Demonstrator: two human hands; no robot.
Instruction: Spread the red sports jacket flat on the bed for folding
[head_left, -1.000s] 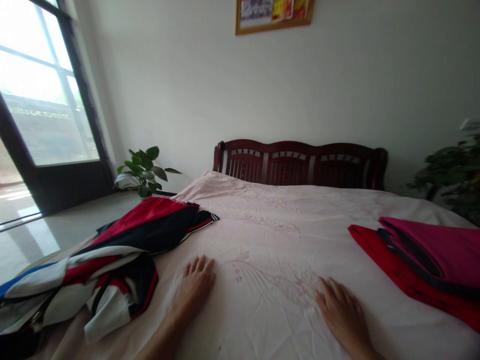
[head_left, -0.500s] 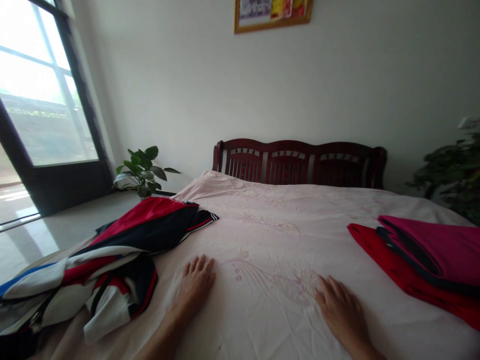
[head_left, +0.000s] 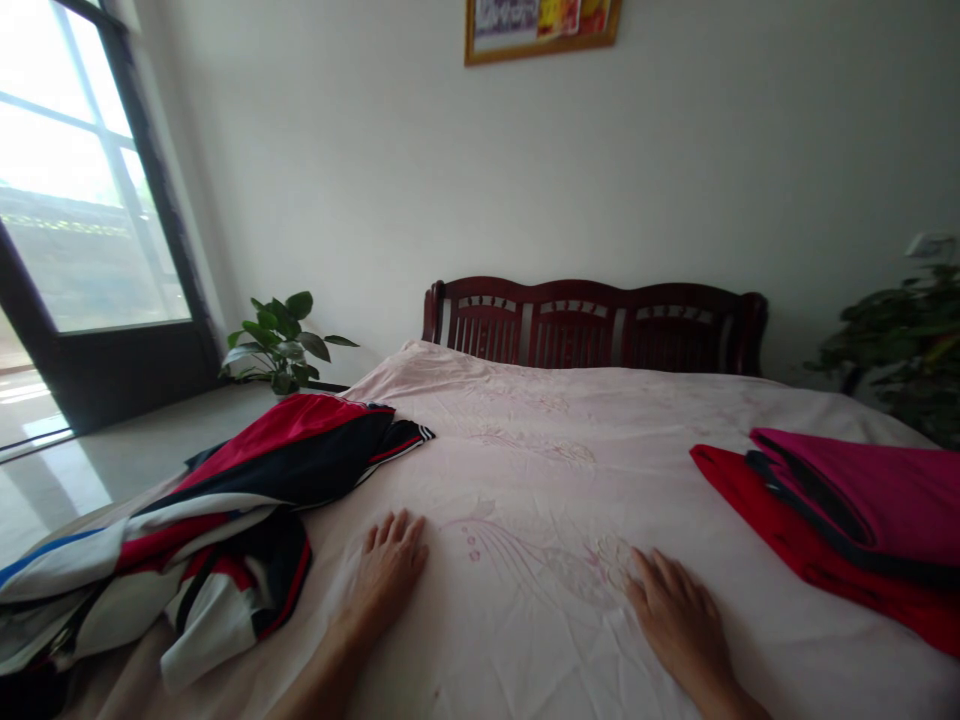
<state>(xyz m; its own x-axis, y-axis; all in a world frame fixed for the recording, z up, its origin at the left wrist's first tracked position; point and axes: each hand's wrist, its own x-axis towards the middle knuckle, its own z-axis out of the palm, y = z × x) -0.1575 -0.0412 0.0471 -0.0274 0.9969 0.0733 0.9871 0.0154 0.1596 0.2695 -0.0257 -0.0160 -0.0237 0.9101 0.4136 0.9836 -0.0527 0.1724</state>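
Observation:
My left hand (head_left: 390, 568) lies flat on a pale pink embroidered bedsheet (head_left: 517, 650), fingers stretched out and holding nothing. To its left, apart from it, a crumpled jacket (head_left: 300, 460) in red, navy and white is spread out, with striped ribbing at one end. My right hand (head_left: 679, 615) also rests palm down on the sheet, beside a stitched flower, its fingers extended. Farther right is a stack of folded clothes: a magenta garment (head_left: 885, 490) with dark edges on top of a red garment (head_left: 795, 540). Neither hand touches the clothes.
A dark red wooden headboard (head_left: 570, 325) stands against the wall at the far end. Leafy plants are on both sides, one at the left (head_left: 281, 340) and one at the right (head_left: 900, 350). A glass door (head_left: 90, 200) is at the left, and a framed picture (head_left: 540, 30) hangs above.
The whole view has shifted very slightly, so things sit a little farther left. Both hands stay flat in the same places on the sheet, and the clothes have not moved.

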